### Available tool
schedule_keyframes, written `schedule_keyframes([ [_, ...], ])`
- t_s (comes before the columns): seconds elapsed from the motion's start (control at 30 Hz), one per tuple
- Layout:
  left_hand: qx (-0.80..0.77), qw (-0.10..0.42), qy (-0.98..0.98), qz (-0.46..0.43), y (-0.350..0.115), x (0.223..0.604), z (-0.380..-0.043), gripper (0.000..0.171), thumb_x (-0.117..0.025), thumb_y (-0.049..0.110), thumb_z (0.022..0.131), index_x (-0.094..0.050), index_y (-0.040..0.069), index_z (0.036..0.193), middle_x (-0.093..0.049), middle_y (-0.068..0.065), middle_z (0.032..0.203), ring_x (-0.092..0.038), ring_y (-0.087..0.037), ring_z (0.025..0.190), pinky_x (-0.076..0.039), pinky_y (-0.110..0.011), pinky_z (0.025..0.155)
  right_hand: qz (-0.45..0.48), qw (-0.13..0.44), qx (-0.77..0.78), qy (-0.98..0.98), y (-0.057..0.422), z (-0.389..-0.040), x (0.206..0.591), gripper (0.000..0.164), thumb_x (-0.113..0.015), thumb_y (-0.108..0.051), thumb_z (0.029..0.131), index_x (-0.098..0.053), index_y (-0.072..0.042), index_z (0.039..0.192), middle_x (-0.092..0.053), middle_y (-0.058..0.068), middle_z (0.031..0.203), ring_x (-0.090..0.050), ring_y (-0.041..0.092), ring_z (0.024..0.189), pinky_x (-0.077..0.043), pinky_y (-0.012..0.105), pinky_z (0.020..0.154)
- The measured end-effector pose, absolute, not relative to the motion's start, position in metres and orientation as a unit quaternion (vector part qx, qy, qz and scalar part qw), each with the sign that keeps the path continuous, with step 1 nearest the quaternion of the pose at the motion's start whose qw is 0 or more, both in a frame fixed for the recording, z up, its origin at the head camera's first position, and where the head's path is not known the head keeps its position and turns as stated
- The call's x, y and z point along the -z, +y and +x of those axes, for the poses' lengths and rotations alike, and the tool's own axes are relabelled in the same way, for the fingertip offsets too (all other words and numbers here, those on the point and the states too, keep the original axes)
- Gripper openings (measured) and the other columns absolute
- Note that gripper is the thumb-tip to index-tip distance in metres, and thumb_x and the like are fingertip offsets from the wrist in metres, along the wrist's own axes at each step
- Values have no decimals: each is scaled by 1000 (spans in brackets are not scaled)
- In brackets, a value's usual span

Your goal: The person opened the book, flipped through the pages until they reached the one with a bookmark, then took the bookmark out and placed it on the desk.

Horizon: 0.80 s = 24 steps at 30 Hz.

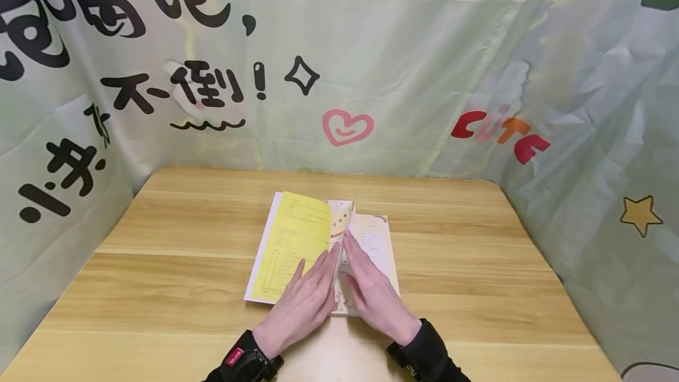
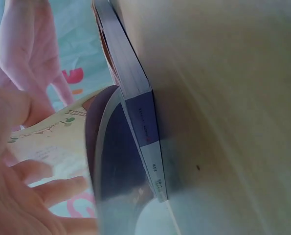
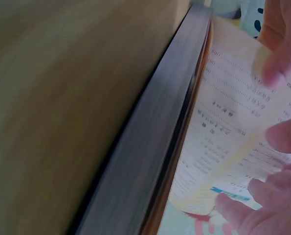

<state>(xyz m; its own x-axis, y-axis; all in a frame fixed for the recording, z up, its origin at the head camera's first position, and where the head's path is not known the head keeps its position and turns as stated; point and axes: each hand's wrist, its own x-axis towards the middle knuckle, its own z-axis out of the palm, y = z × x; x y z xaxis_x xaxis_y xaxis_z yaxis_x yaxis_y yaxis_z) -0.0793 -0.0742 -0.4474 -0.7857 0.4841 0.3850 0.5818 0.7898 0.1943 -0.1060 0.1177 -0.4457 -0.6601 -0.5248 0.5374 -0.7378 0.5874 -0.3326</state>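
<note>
A thick book lies open on the table, with a yellow page (image 1: 289, 231) on its left side and a printed page with lines of text (image 1: 375, 240) on its right. Near the middle, an illustrated page (image 1: 340, 224) stands partly raised. My left hand (image 1: 303, 305) reaches across the lower yellow page, its fingers extended along the raised page. From the other side my right hand (image 1: 378, 296) leans in, fingers straight and tips at that page. In the left wrist view the spine (image 2: 144, 120) shows dark and pale parts. The right wrist view shows the page block (image 3: 147, 142) edge-on.
The wooden table (image 1: 461, 276) extends around the book on all sides. A pale fabric backdrop (image 1: 403, 63) with printed lettering, a heart and a star hangs behind the table and along both sides. Black bands (image 1: 254, 358) circle both wrists.
</note>
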Motion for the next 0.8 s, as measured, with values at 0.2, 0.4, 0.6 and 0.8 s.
schedule_keyframes([
  [0.2, 201, 215, -910, -292, -74, 445, -79, 87, -63, 12, 90, -14, -1, 160, -27, -16, 166, -40, -27, 148, -43, -58, 114, 373, 136, -254, -882, 114, -104, 445, 82, -57, 9, 89, -16, 3, 159, -23, 20, 166, -35, 32, 150, -39, 51, 117],
  [0.4, 246, 273, -883, -290, -73, 442, -80, 84, -59, 7, 89, -14, -5, 159, -20, -19, 168, -40, -30, 147, -43, -56, 113, 390, 96, -250, -881, 112, -105, 444, 79, -57, 5, 92, -15, 2, 160, -21, 19, 167, -33, 31, 151, -38, 51, 118],
  [0.6, 224, 349, -867, -278, -75, 441, -83, 68, -47, 5, 95, -19, -13, 155, -22, -24, 165, -20, -28, 157, -28, -53, 125, 401, 43, -270, -874, 106, -109, 444, 65, -46, -13, 106, -14, -2, 161, -17, 16, 168, -24, 28, 155, -34, 52, 121],
  [0.8, 159, 371, -877, -260, -82, 434, -84, 65, -41, -1, 91, -26, -10, 154, -31, -21, 164, -27, -31, 155, -13, -55, 130, 403, -9, -275, -873, 100, -110, 445, 66, -41, -20, 108, -5, -8, 162, -7, 14, 170, -15, 26, 158, -27, 50, 125],
])
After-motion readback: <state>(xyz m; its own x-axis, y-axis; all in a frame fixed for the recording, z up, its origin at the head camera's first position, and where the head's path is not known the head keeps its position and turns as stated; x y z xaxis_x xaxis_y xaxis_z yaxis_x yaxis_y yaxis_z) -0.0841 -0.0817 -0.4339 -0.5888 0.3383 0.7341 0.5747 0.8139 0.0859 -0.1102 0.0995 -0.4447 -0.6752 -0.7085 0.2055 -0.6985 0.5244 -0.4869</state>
